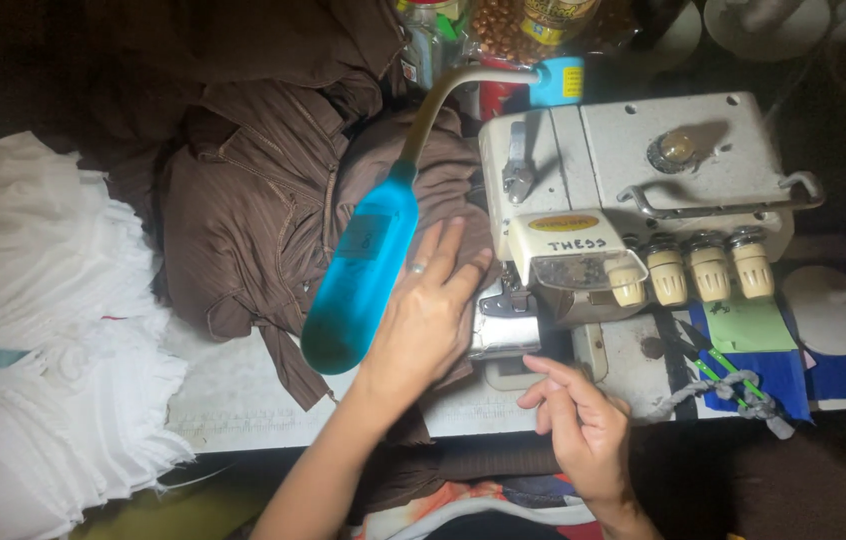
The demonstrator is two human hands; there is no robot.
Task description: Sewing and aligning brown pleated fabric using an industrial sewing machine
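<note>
The left hand [430, 305] is lying flat on the brown striped fabric [273, 190], its grip open with fingers spread and pressing the cloth down just left of the presser foot area [505, 303] of the cream overlock sewing machine [633, 190]. A ring is showing on one finger. The right hand [581, 425] is hovering near the front edge of the counter [243, 395], just below the machine's base, its grip loosely open with fingers half curled and holding nothing. The brown fabric is piling up behind and to the left of the machine, with one part running under the left hand toward the needle. A blue gooseneck lamp [358, 285] is reaching across the fabric, its head sitting just beside the left wrist. Four cream tension knobs [693, 270] are lining the machine's front. White ruffled cloth [33, 330] is lying at the far left, and green-handled snips [718, 370] are resting on a blue cloth to the right.
</note>
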